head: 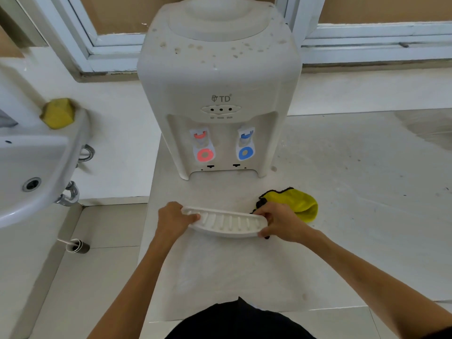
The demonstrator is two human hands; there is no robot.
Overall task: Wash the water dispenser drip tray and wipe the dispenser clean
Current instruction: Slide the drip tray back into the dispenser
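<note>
clear: counter right | blocked: dispenser (220, 81) ahead — cloth (298, 204) beside it

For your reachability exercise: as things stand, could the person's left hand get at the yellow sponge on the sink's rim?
Probably not right away: the left hand is gripping the drip tray. Nothing blocks the way to the sponge on the sink.

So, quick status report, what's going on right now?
Both hands, left and right, grip the tray by its ends, off the dispenser. Cloth by right hand. Nothing in the way.
</note>
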